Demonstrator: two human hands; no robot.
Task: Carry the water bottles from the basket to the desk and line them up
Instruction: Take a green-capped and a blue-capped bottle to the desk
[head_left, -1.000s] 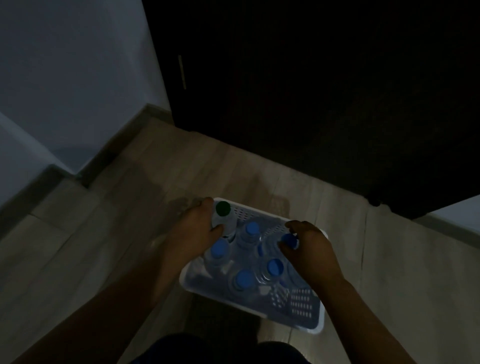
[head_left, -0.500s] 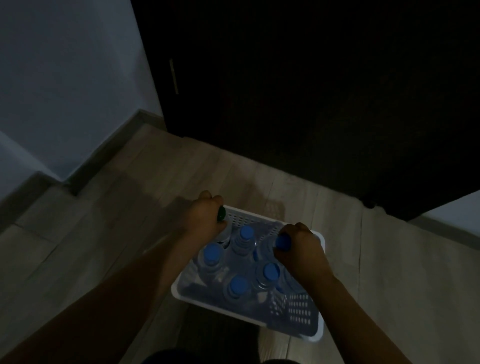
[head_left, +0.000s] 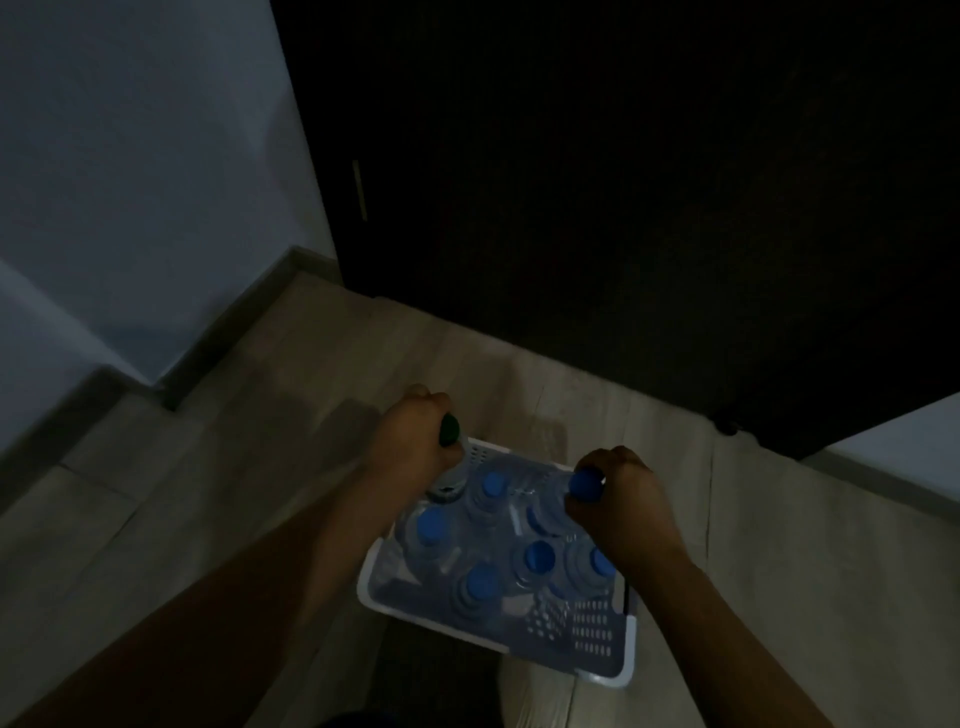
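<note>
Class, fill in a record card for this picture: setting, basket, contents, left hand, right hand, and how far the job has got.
Setting: dim room; pale floor, dark cabinet behind.
Basket: white perforated plastic, on the floor.
Contents: upright water bottles; five free blue caps show.
Left hand: grips the green-capped bottle near its top.
Right hand: grips a blue-capped bottle near its top.
Progress: no desk in view; both gripped bottles are over the basket, not yet carried off.
</note>
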